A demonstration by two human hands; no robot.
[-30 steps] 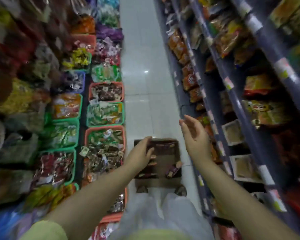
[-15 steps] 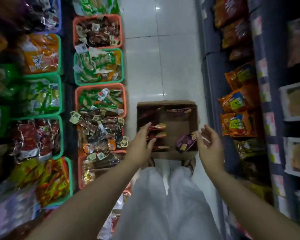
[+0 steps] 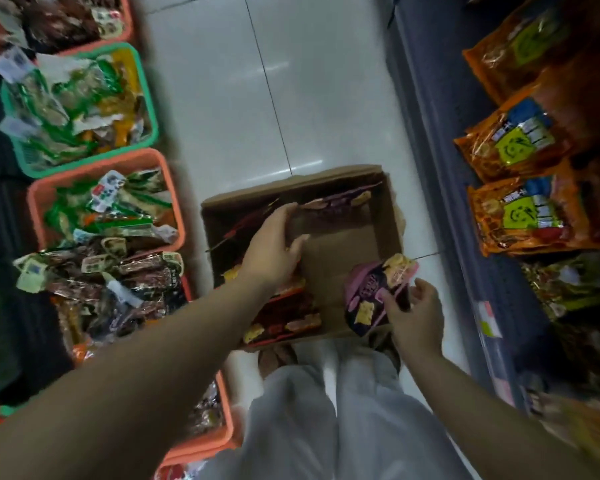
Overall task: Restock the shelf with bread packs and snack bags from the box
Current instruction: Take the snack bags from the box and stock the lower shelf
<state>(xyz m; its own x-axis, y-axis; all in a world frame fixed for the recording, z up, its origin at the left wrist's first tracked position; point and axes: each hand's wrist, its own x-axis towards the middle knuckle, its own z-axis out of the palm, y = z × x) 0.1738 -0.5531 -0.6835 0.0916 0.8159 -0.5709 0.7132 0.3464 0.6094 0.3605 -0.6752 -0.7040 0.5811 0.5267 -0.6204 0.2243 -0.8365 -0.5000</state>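
Both hands have dropped into the cardboard box (image 3: 388, 216) at centre frame. The right hand (image 3: 418, 315) now pinches a pink snack bag (image 3: 371, 292) at its near-right corner; the left hand (image 3: 274, 251) hovers open over the red packs (image 3: 284, 317). Shelving comes next.

Shop aisle (stocked snack shelves (image 3: 520, 216))
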